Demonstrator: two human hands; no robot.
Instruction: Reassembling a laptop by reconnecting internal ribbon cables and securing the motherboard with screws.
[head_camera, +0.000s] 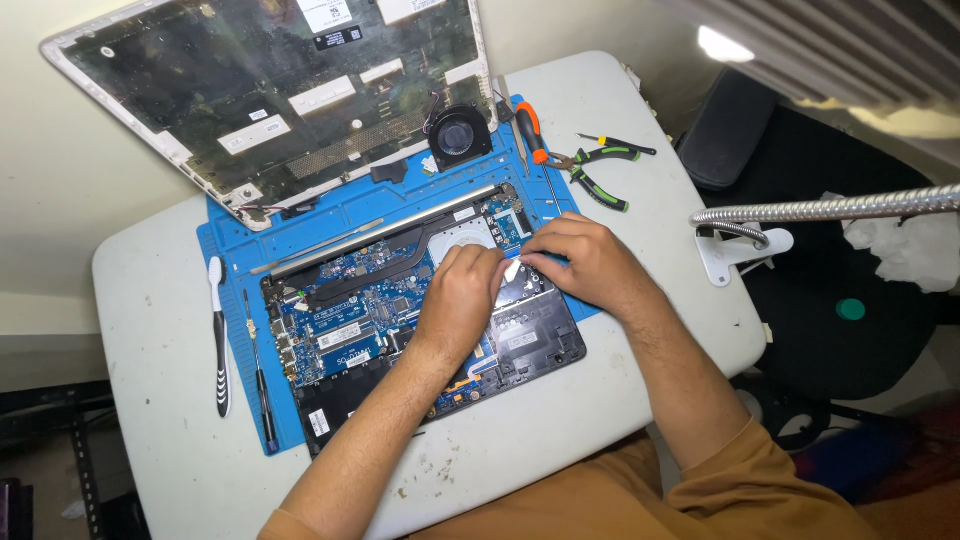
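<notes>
- Left hand and right hand pressed together over the opened laptop base on the blue mat; each grip narrow, pinching a small white tab.
- Bottom cover off, blue circuit board and dark copper heat pipe bare; disassembly seemingly midway.
- Black round fan out, lying beyond.
- Farther: orange-handled screwdriver, green-handled pliers on the smooth white worktop.

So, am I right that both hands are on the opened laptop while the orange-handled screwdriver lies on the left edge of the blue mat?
Not quite: the head view shows the orange-handled screwdriver at the blue mat's upper right, near the pliers. Both the left hand and right hand are on the opened laptop.
</notes>
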